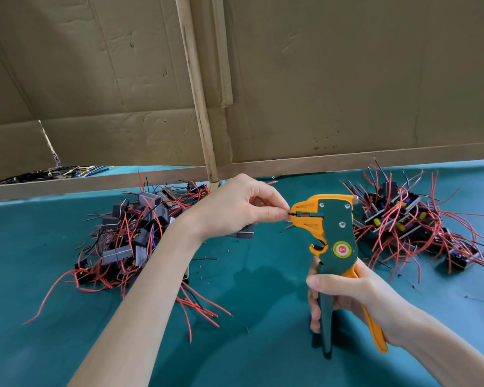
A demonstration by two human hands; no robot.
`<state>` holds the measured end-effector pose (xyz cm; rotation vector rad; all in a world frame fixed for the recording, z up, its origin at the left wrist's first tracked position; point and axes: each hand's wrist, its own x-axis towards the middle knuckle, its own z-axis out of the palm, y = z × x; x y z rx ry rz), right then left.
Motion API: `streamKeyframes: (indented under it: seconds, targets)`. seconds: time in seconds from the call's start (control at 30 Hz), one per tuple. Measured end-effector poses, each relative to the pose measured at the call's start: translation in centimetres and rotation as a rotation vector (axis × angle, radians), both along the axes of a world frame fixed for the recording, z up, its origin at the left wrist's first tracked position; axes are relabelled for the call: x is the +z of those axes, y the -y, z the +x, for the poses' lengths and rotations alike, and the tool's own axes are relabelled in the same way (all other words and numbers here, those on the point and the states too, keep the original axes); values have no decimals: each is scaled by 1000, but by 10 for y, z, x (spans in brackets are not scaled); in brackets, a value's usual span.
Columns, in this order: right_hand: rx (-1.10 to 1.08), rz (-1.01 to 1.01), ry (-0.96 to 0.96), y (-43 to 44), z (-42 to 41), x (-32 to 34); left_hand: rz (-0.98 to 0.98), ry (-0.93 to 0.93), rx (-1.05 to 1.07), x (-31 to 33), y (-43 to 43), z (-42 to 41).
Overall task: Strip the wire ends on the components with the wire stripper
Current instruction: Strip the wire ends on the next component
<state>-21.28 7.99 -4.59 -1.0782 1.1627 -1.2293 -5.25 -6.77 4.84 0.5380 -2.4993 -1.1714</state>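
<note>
Well, under the cardboard (95,79) at the back left lies a dim tangle of wires (67,171), and what holds them is cut off. The left hand (235,208) pinches a black wire (292,213) into the stripper (338,219) mouth, hiding most of the component (246,234) beneath it; the right hand (358,291) is curled round the handles, holding the stripper upright over the mat (263,303).
</note>
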Motion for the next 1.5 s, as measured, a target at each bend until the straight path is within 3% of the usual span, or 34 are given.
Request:
streamKeyframes:
  seconds: [0.23, 0.43, 1.1, 1.5]
  targets:
    - [-144, 62, 20, 1, 9, -4, -69, 38, 42, -4, 3, -1]
    - [21, 39, 165, 4, 3, 2, -62, 21, 66, -4, 3, -2]
    - [97, 17, 111, 2, 3, 3, -25, 13, 28, -1, 0, 0]
    - [-13, 42, 75, -2, 9, 2, -1, 19, 29, 1, -1, 2]
